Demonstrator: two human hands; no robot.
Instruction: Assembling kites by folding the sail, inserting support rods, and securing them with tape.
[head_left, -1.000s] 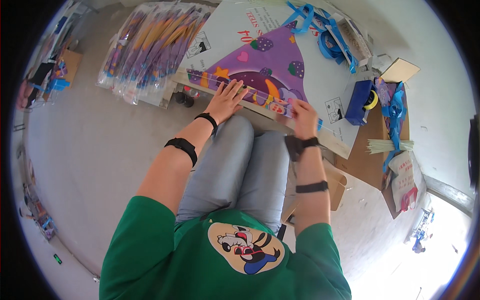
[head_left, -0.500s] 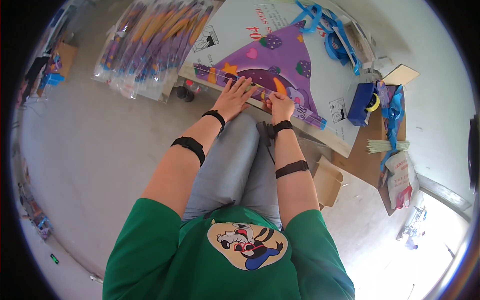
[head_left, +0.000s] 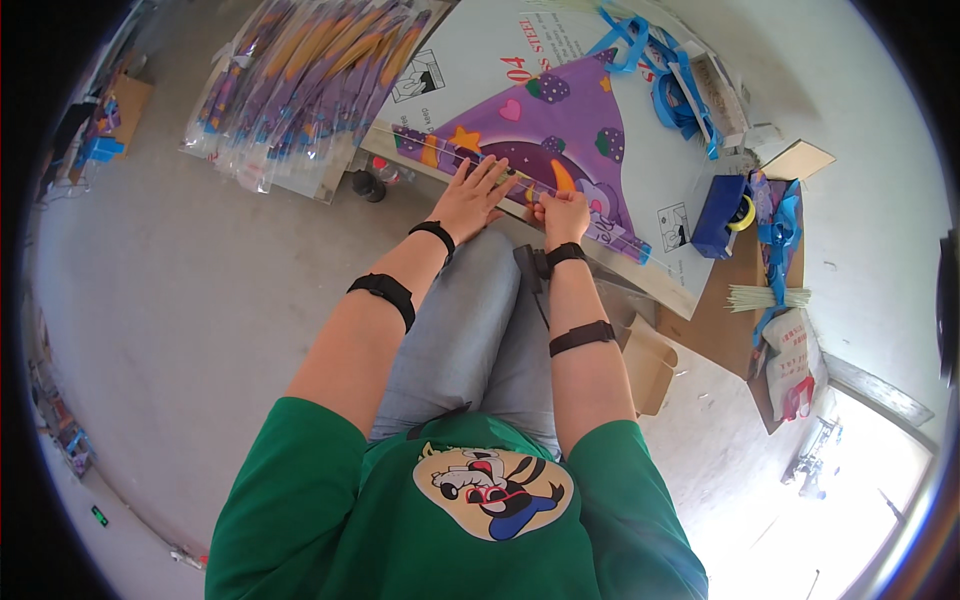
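Observation:
A purple triangular sheet (head_left: pixel 550 110), printed with stars, hearts and strawberries, lies on the table with its point facing away. Along its near edge runs a narrow band (head_left: pixel 617 236) that looks covered in clear plastic, with blue at its right end. My left hand (head_left: pixel 472 198) rests on this band, fingers stretched out and apart, pressing it against the table edge. Just right of it, my right hand (head_left: pixel 563 215) is closed in a pinch at the same band. Whatever lies between its fingertips is too small and covered to make out.
Bagged purple and orange bundles (head_left: pixel 300 80) are piled at the far left. Blue ribbon (head_left: pixel 675 95) lies at the table's back right. A blue tape dispenser (head_left: pixel 722 215) stands at the right, beside a cardboard box (head_left: pixel 735 320) with pale sticks (head_left: pixel 765 298) on it.
My hands keep almost the same place on the band, the left still spread and the right still pinched. The whole view has shifted slightly.

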